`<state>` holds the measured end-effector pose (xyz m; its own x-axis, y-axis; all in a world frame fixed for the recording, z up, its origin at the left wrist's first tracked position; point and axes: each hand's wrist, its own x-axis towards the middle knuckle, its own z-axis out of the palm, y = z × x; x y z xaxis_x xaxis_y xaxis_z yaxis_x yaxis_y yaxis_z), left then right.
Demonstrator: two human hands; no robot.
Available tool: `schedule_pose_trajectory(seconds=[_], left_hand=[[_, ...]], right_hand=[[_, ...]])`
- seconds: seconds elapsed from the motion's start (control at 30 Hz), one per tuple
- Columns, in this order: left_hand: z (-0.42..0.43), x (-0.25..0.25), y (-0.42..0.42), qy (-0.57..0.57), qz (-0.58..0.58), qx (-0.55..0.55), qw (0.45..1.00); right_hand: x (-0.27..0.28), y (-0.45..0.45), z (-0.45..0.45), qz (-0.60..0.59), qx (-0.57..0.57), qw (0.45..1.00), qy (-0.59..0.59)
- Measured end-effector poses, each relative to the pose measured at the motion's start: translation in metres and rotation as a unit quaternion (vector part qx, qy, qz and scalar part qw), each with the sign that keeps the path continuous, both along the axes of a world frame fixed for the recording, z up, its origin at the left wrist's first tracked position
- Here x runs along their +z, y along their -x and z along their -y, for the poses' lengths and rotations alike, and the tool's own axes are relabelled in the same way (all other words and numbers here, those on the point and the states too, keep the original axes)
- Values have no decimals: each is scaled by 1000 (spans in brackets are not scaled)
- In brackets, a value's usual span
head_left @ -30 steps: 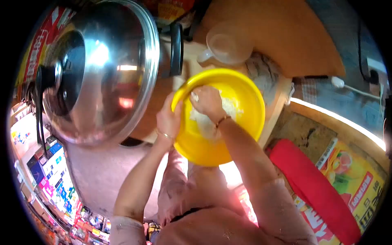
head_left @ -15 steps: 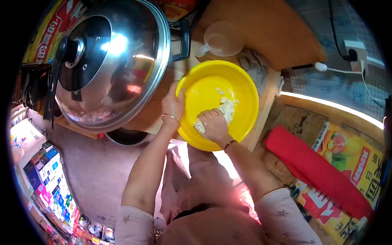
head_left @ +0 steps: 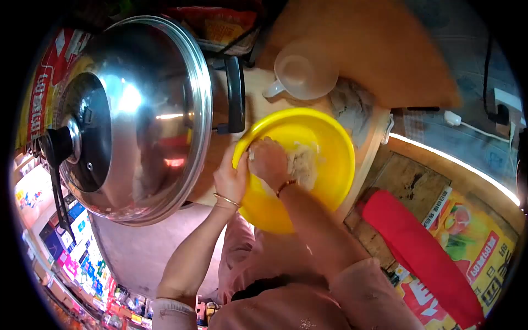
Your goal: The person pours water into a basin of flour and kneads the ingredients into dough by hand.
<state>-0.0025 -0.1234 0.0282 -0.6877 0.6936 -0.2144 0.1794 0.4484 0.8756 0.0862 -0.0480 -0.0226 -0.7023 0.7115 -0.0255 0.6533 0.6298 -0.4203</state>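
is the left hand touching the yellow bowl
Touching: the head view shows the left hand holding the near-left edge of the yellow bowl.

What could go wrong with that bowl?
The yellow bowl could slip or tip: its near edge appears to overhang the table, and only the left hand grips its rim. The right hand, inside it, might push white mixture over the side. A shove could bump the translucent cup just beyond.

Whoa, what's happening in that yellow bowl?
Someone's left hand holds the side of the yellow bowl. Their right hand is curled inside it, at some pale, doughy stuff. A big shiny lid is off to the left, and a see-through cup sits beyond the bowl.
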Motion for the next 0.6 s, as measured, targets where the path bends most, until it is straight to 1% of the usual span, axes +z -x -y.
schedule_pose_trajectory(seconds=[0.07,0.1,0.13,0.17,0.2,0.23,0.27,0.3,0.33,0.37,0.4,0.43,0.47,0.53,0.57,0.6], left_hand=[[-4,1,2,4,-10,-1,1000],[-3,-1,2,22,-15,-2,1000],[2,2,-1,46,-14,-5,999],[1,4,-1,24,11,-4,1000],[2,1,0,15,4,-3,1000],[3,-4,-1,24,-31,-5,999],[6,-9,-3,33,-62,-9,997],[5,-6,-3,22,-37,-7,999],[5,-9,-4,12,-37,-11,999],[7,-15,-5,5,-57,-15,998],[6,-15,-7,0,-77,-16,997],[8,-16,-9,0,-73,-14,997],[10,-17,-10,-6,-74,-16,997],[4,-12,-4,-12,-80,-22,997],[3,-8,-6,-23,-73,-15,997],[5,-6,-7,-27,-64,-12,997]], right_hand=[[2,6,-15,26,57,993,95],[-4,5,-15,63,66,994,67],[0,-1,-11,65,63,994,67],[6,-7,-10,101,134,983,78],[14,-8,-12,132,207,966,81],[21,-23,3,162,236,952,108],[27,-42,15,179,292,932,118],[35,-47,18,224,348,900,136],[41,-53,18,271,401,861,156],[45,-57,13,274,395,864,151],[49,-61,4,181,252,948,76],[52,-66,0,81,103,991,2],[55,-71,2,123,14,988,-94],[42,-85,13,119,-76,984,-111],[30,-85,7,119,-73,984,-108],[22,-82,5,82,-88,985,-120]])
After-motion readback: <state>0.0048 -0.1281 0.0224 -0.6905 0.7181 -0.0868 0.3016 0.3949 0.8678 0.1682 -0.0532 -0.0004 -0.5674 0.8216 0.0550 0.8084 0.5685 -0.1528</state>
